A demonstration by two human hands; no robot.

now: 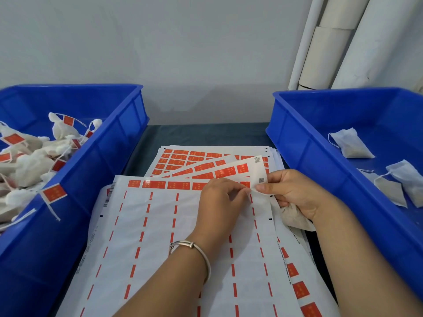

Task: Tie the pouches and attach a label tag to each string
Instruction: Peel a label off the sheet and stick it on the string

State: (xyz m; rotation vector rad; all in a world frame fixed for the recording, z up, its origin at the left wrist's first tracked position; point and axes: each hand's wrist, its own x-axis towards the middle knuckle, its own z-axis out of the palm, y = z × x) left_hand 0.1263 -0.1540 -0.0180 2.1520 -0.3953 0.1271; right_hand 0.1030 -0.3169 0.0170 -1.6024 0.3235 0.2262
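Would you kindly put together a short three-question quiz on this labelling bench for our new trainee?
1. True or false: the left bin holds pouches that already carry red tags.
2. Which hand has a pouch tucked under it? A) left hand B) right hand
3. Fill in: on the top label sheet, the red labels that remain sit in the row along its ____ edge.

Key
1. True: tied pouches with red tags are piled there, while the pouches in the right bin carry none.
2. B: the right hand, which also pinches a sheet's edge.
3. Far: the rows nearer the person are peeled.
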